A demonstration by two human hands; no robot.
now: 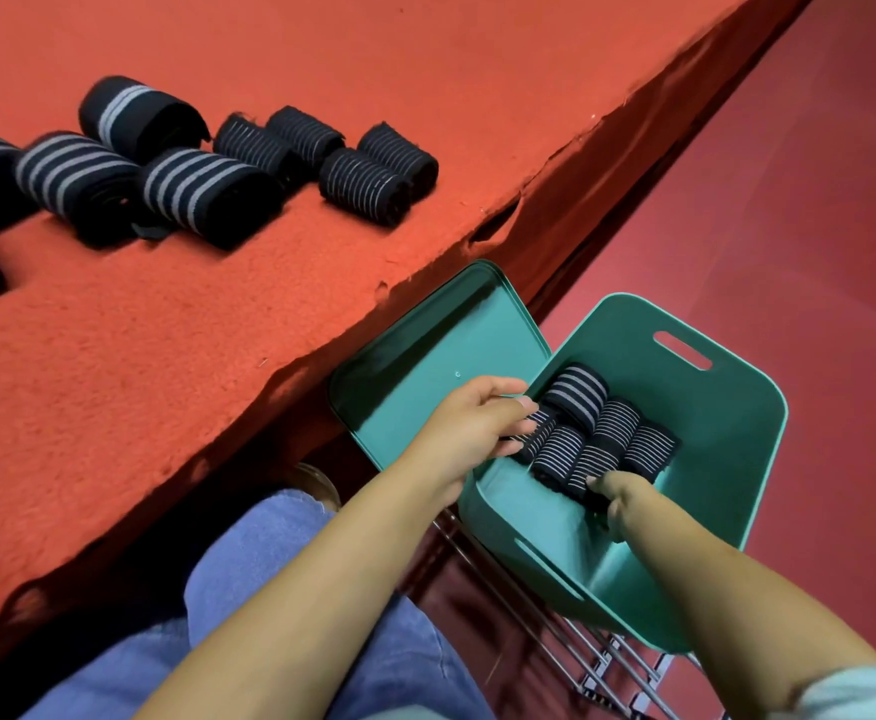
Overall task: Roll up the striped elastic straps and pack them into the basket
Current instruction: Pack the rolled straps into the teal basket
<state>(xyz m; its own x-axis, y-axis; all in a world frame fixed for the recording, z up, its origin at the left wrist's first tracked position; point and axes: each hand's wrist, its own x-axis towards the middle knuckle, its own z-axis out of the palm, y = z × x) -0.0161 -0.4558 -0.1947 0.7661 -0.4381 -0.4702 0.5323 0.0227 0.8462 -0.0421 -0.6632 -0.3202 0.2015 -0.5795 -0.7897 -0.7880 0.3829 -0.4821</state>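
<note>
A green plastic basket (711, 423) sits low at the right, beside the table. Several rolled black straps with pale stripes (602, 433) lie packed on its floor. My left hand (472, 423) reaches in from the left and grips a thin-striped roll (537, 433) at the left end of the pack. My right hand (615, 493) is inside the basket at the near side, its fingers curled on a roll in the front row. More rolled straps (192, 184) lie on the red table, wide-striped ones at the left and thin-striped ones (363, 184) to their right.
The red felt table (166, 381) has a torn edge running diagonally. A green lid (425, 356) leans between the table edge and the basket. The basket rests on a metal wire rack (597, 662). The floor at the right is dark red. My knee in blue jeans shows at the bottom.
</note>
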